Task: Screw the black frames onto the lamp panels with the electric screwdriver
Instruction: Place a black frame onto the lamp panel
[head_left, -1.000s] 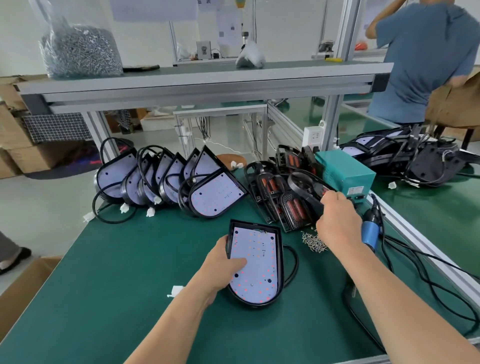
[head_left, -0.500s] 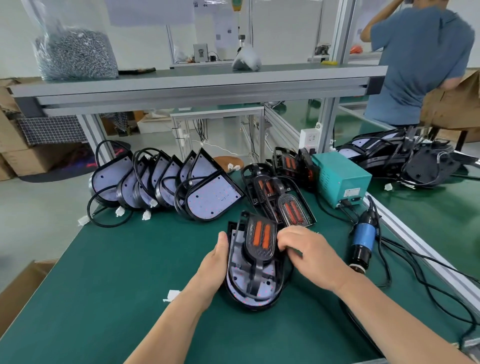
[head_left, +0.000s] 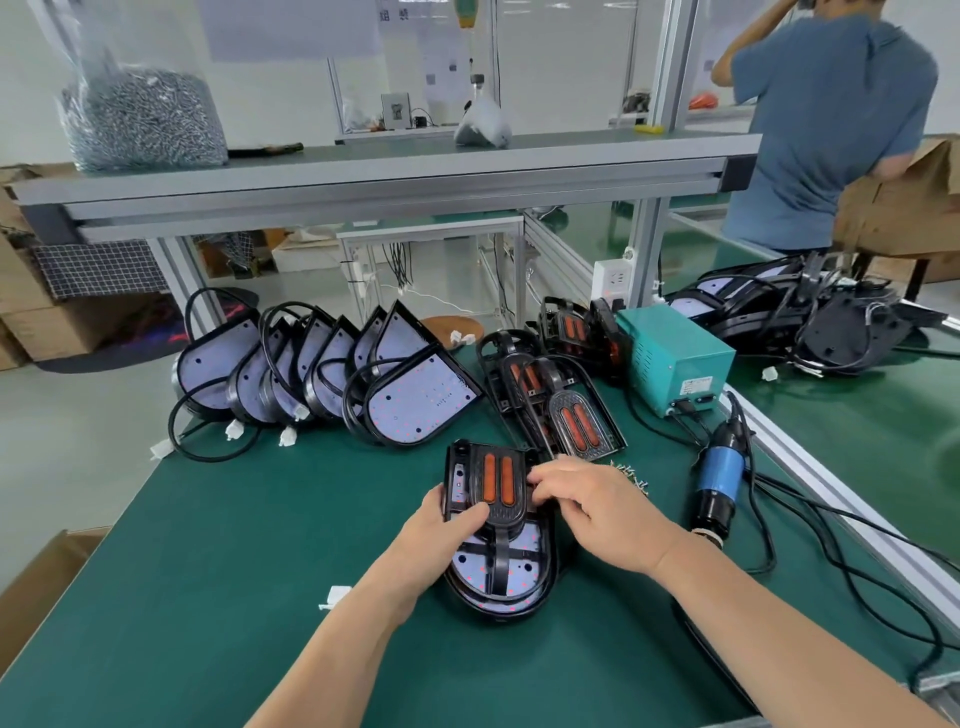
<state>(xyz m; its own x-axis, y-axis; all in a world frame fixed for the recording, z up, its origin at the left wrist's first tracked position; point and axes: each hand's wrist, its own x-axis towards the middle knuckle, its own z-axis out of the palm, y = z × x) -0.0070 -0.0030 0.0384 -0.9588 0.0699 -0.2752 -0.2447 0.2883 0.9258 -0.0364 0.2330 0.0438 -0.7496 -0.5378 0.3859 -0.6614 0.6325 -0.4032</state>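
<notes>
Gripping left edge of black frame (head_left: 498, 514) with left hand (head_left: 447, 535), thumb on top. Seated on lamp panel (head_left: 522, 577), middle of desk (head_left: 234, 571), toward front edge. Pinching frame's right edge with right hand (head_left: 597, 514), fingers curled. Screws (head_left: 631, 473) just beyond. Teal power box (head_left: 675, 358) label too small to read. Electric screwdriver (head_left: 719, 473) lying near right desk edge.
</notes>
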